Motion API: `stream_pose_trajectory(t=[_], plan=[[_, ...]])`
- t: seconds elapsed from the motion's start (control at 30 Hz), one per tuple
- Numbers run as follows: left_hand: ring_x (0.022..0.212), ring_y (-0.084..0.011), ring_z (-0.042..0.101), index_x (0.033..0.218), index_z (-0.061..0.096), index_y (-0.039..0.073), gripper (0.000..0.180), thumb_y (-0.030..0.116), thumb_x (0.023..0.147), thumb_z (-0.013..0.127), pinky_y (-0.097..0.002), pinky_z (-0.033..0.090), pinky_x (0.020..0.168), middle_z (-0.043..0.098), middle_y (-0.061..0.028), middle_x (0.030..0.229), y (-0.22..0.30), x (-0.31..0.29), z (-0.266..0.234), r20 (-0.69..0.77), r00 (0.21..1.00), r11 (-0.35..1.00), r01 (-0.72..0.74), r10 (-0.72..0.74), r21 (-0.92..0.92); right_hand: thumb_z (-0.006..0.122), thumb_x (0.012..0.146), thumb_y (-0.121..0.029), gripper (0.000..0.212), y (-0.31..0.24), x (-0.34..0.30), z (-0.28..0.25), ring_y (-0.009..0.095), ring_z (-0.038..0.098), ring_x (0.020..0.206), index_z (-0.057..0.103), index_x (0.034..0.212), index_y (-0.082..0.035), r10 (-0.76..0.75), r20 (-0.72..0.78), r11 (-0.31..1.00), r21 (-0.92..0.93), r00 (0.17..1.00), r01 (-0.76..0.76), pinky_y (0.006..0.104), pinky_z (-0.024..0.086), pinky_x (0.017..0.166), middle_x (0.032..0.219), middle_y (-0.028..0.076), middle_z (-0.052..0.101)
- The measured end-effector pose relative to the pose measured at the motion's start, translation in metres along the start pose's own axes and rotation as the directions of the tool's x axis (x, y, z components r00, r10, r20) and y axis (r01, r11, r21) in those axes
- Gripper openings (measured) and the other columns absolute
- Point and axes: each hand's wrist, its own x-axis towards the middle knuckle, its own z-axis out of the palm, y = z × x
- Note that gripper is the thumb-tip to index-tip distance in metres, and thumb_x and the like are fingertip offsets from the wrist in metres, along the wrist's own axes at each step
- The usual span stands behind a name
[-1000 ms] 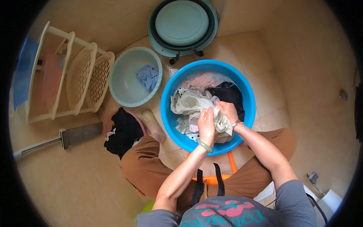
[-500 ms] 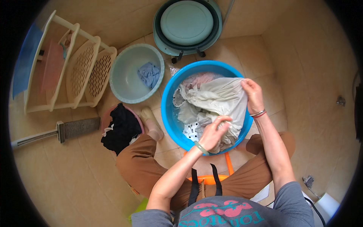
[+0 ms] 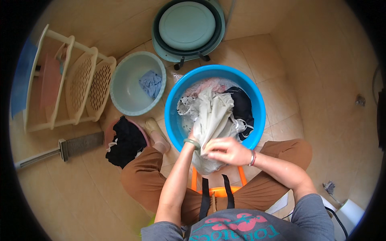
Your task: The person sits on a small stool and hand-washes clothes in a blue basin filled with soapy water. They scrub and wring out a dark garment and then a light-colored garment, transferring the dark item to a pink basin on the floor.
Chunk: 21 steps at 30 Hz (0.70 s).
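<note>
An off-white wet garment (image 3: pixel 215 110) lies bunched in a blue basin (image 3: pixel 257 92), part of it hanging over the near rim. My left hand (image 3: pixel 194 134) reaches in at the garment's left side; the cloth hides its fingers. Close to the near rim, my right hand (image 3: pixel 229 151) is slightly blurred, its fingers drawn together on a fold of the garment. Around it in soapy water are a dark garment (image 3: pixel 241 106) with white straps, a pink cloth (image 3: pixel 209 85) and a white cloth with black spots (image 3: pixel 187 106).
A pale green basin (image 3: pixel 116 90) holds a blue cloth (image 3: pixel 150 83). Black clothing (image 3: pixel 128 140) fills a pink basin (image 3: pixel 145 134). Folded basins (image 3: pixel 187 26) lean at the back wall. A cream rack (image 3: pixel 78 86) and long-handled brush (image 3: pixel 82 145) are at left, an orange stool (image 3: pixel 219 192) beneath me.
The off-white garment has shifted left and toward me, over the near rim, exposing the dark garment. My right hand has come down and inward; my left hand has moved left behind the cloth.
</note>
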Motion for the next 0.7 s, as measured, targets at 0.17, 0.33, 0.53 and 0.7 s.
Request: stream_pose_trajectory(t=[0.17, 0.33, 0.53, 0.7], plan=[[0.131, -0.0241, 0.042, 0.145, 0.032, 0.007, 0.047, 0.023, 0.101, 0.04, -0.0357, 0.033, 0.11, 0.038, -0.0094, 0.147, 0.041, -0.003, 0.017, 0.099, 0.985, 0.804, 0.173, -0.142, -0.569, 0.061, 0.088, -0.014, 0.016, 0.029, -0.023, 0.0, 0.026, 0.064, 0.091, 0.064, 0.097, -0.001, -0.005, -0.02, 0.976, -0.218, 1.0, 0.001, 0.0341, 0.05, 0.081, 0.097, 0.012, 0.066], [0.131, -0.0239, 0.041, 0.145, 0.032, 0.008, 0.047, 0.027, 0.102, 0.037, -0.0385, 0.036, 0.109, 0.037, -0.0091, 0.148, 0.066, -0.014, -0.016, 0.143, 0.988, 0.706, 0.136, -0.05, -0.695, 0.059, 0.092, -0.021, 0.024, 0.033, -0.01, -0.061, 0.022, 0.065, 0.09, 0.065, 0.098, 0.001, 0.249, -0.578, 0.966, 0.205, 0.777, -0.158, 0.0324, 0.05, 0.081, 0.096, 0.013, 0.067], [0.128, -0.0252, 0.045, 0.14, 0.037, 0.008, 0.044, 0.03, 0.101, 0.037, -0.0397, 0.038, 0.107, 0.043, -0.0098, 0.143, 0.05, -0.004, -0.014, 0.094, 0.994, 0.884, -0.002, 0.051, -0.468, 0.047, 0.094, -0.051, 0.058, 0.121, -0.015, -0.096, 0.034, 0.049, 0.121, 0.058, 0.118, 0.0, 0.196, -0.615, 0.871, -0.248, 0.763, -0.424, 0.0397, 0.039, 0.1, 0.123, 0.018, 0.055], [0.124, -0.0255, 0.048, 0.134, 0.044, 0.008, 0.042, 0.033, 0.1, 0.039, -0.0405, 0.04, 0.106, 0.048, -0.01, 0.138, 0.047, -0.007, -0.009, 0.093, 0.992, 0.577, 0.126, -0.087, -0.807, 0.052, 0.098, -0.027, 0.028, 0.104, -0.005, -0.072, 0.013, 0.054, 0.08, 0.061, 0.099, -0.001, 0.29, -0.411, 0.95, 0.013, 0.864, -0.313, 0.0289, 0.045, 0.074, 0.081, 0.007, 0.057]])
